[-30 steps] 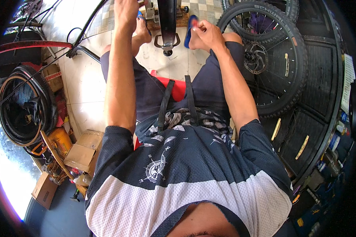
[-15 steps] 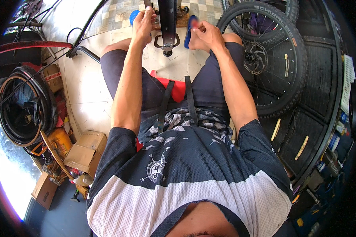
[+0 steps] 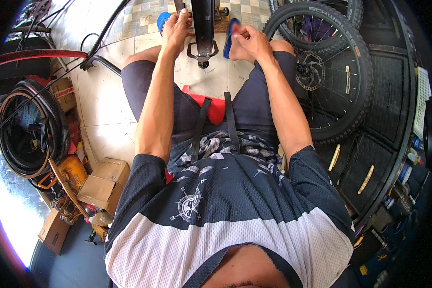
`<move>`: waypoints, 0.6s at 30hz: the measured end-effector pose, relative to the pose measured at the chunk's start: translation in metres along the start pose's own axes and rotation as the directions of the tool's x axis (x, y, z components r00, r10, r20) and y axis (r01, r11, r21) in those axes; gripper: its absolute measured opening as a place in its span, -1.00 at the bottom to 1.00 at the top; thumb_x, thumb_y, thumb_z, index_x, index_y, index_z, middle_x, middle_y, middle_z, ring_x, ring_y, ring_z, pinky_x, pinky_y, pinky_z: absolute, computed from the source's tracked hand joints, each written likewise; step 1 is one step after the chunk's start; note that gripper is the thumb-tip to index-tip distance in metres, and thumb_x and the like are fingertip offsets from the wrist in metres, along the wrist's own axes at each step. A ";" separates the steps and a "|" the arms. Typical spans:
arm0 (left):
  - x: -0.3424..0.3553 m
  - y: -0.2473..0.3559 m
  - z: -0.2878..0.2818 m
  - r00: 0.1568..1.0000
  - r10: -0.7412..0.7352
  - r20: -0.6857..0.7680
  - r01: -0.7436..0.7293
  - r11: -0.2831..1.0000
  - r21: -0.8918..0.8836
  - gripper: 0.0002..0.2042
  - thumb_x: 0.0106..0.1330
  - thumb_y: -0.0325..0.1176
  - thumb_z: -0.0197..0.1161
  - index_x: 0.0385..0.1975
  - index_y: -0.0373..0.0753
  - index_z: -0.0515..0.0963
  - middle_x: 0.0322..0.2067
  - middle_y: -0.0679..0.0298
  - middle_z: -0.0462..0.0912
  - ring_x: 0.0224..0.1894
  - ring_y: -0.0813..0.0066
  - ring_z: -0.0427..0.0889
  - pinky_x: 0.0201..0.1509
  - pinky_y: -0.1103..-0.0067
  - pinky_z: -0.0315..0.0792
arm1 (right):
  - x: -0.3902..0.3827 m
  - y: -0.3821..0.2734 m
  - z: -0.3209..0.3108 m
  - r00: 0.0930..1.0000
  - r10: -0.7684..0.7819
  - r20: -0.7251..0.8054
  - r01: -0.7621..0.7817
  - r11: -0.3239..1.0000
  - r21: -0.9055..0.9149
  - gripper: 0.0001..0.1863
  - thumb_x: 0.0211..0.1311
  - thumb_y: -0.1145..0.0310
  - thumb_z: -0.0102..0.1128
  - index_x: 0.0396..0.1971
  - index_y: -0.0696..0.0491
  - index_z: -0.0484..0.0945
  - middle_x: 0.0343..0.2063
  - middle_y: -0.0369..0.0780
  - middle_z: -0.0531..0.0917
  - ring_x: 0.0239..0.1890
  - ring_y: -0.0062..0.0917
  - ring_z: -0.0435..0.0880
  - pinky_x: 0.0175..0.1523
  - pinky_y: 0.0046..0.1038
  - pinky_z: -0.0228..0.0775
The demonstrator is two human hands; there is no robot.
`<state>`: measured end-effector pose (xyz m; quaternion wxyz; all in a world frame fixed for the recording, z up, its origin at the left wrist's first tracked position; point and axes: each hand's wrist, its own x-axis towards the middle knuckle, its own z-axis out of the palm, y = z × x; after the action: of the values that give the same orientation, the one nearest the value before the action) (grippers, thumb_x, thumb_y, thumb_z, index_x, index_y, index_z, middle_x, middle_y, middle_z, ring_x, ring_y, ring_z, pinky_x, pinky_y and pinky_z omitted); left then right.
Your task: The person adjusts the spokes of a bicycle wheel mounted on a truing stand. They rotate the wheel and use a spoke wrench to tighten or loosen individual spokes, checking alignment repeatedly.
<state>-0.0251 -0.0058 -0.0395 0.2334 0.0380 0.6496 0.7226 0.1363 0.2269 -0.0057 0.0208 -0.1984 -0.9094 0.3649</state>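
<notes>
The left grip [image 3: 175,32] is just beside a black bar [image 3: 203,31]; the right grip [image 3: 255,44], fingers bent, is left of a big wheel [image 3: 310,71]

The floor [image 3: 98,108] is tiled; a wooden base [image 3: 221,27] and blue slipper [image 3: 229,36] rest there.

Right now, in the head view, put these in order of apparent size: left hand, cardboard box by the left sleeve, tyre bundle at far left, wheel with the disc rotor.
Largest to smallest, as they look:
1. Wheel
2. Tyre bundle
3. Cardboard box
4. Left hand
</notes>
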 end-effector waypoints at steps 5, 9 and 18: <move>0.006 -0.004 -0.003 0.987 0.153 0.052 -0.158 0.979 0.132 -0.50 0.52 0.04 0.16 0.02 -0.38 0.54 -0.16 0.17 0.68 -0.10 0.40 0.67 -0.20 0.45 0.64 | -0.001 -0.003 -0.002 1.000 0.012 0.016 -0.012 1.000 0.001 -0.61 0.24 0.06 0.34 -0.13 0.07 0.65 -0.19 -0.07 0.76 -0.09 -0.15 0.74 0.00 -0.19 0.54; 0.000 0.003 0.001 0.999 0.034 0.014 -0.034 0.999 0.041 -0.51 0.52 0.03 0.17 0.01 -0.38 0.54 -0.18 0.20 0.68 -0.11 0.42 0.66 -0.22 0.47 0.62 | -0.001 -0.002 -0.001 1.000 0.025 0.011 -0.025 1.000 0.000 -0.60 0.24 0.05 0.34 -0.12 0.07 0.65 -0.19 -0.07 0.76 -0.09 -0.16 0.74 0.01 -0.20 0.54; 0.009 -0.007 -0.003 0.978 0.189 0.083 -0.203 0.955 0.218 -0.53 0.51 0.02 0.19 0.01 -0.37 0.54 -0.19 0.23 0.68 -0.13 0.46 0.66 -0.21 0.49 0.60 | 0.001 0.001 -0.001 1.000 0.021 0.021 -0.021 1.000 -0.006 -0.59 0.24 0.03 0.34 -0.11 0.06 0.65 -0.19 -0.07 0.77 -0.07 -0.15 0.74 0.01 -0.18 0.54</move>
<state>-0.0323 -0.0044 -0.0489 0.1748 0.1505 0.7128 0.6624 0.1362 0.2281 -0.0059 0.0069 -0.2044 -0.9085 0.3644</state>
